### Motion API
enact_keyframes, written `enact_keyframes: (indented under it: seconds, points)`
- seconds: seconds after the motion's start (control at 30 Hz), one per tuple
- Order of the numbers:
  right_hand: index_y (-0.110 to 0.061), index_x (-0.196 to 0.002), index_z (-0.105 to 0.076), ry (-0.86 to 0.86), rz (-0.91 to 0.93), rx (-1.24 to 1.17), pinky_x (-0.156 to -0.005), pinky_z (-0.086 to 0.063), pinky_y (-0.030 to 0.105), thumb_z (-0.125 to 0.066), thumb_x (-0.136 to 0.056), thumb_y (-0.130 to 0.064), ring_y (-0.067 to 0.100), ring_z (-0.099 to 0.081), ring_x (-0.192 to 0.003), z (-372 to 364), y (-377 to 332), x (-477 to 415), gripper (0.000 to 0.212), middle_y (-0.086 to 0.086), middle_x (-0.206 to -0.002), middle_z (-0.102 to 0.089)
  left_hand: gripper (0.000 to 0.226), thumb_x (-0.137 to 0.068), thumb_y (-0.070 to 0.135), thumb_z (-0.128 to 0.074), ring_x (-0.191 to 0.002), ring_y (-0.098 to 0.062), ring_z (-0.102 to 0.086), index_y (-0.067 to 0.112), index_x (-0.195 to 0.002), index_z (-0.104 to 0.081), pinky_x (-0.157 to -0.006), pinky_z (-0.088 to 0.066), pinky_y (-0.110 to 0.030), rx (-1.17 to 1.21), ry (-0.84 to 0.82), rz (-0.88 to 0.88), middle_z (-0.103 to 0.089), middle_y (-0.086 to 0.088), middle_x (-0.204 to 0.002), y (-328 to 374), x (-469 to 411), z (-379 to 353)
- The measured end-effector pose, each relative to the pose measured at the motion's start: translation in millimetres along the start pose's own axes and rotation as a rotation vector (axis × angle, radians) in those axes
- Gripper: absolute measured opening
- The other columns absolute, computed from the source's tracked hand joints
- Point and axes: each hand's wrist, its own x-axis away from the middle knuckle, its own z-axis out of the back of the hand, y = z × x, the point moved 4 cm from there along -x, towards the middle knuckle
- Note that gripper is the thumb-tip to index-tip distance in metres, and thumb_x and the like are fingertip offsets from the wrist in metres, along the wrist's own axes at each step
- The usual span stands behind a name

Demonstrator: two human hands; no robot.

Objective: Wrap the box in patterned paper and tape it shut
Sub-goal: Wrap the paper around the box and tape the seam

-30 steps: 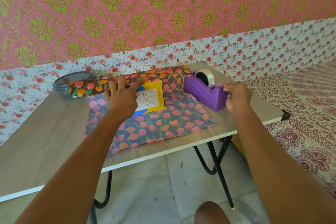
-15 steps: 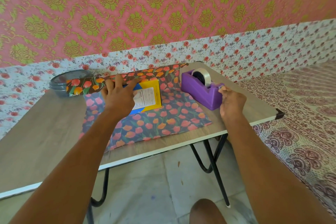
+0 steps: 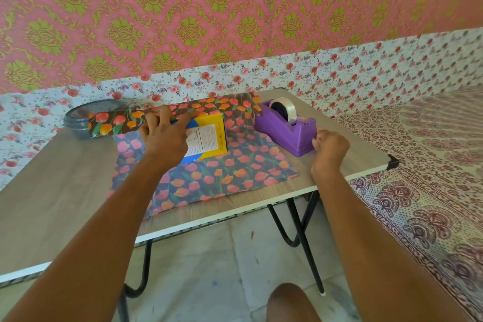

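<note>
Head view, left arm stretched forward, left hand [image 3: 164, 136] fingers spread flat, pressing folded edge of patterned paper [image 3: 214, 178] onto yellow-blue box [image 3: 210, 136] lying on the same sheet, right hand [image 3: 329, 149] fingers curled at near end of purple tape dispenser [image 3: 285, 129] (pinching tape or not, cannot tell)

A single wide head-worn view looks forward and down, close over the table [image 3: 60, 180].
</note>
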Motion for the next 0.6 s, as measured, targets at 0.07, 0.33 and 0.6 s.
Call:
enact_keyframes:
  seconds: [0.07, 0.33, 0.6]
  points:
    - [-0.013, -0.105, -0.052, -0.073, 0.127, 0.106, -0.081, -0.053, 0.025, -0.076, -0.084, -0.005, 0.011, -0.063, -0.094, -8, -5, 8, 0.033, -0.003, -0.1, -0.062, 0.059, -0.099, 0.022, -0.058, -0.12, -0.039, -0.029, 0.045, -0.15, -0.038, -0.102, -0.031, -0.053, 0.008, 0.0, 0.005, -0.032, -0.012, -0.131, 0, 0, 0]
    - [-0.032, -0.134, -0.025, -0.096, 0.336, 0.569, -0.095, -0.05, 0.062, -0.092, -0.061, -0.017, 0.029, -0.067, -0.103, -25, -1, 7, 0.101, -0.004, -0.099, -0.067, 0.058, -0.1, 0.024, -0.058, -0.123, -0.04, -0.027, 0.046, -0.15, -0.038, -0.104, -0.029, -0.054, 0.001, 0.013, -0.003, -0.03, -0.014, -0.138, 0, 0, -1]
    - [-0.022, -0.137, -0.028, -0.026, 0.398, 0.65, -0.099, -0.043, 0.061, -0.095, -0.064, -0.021, 0.034, -0.06, -0.121, -34, -4, 13, 0.099, 0.008, -0.127, -0.063, 0.059, -0.1, 0.024, -0.057, -0.123, -0.039, -0.029, 0.045, -0.151, -0.036, -0.102, -0.031, -0.054, -0.004, -0.002, -0.015, -0.03, -0.013, -0.138, -1, 0, -1]
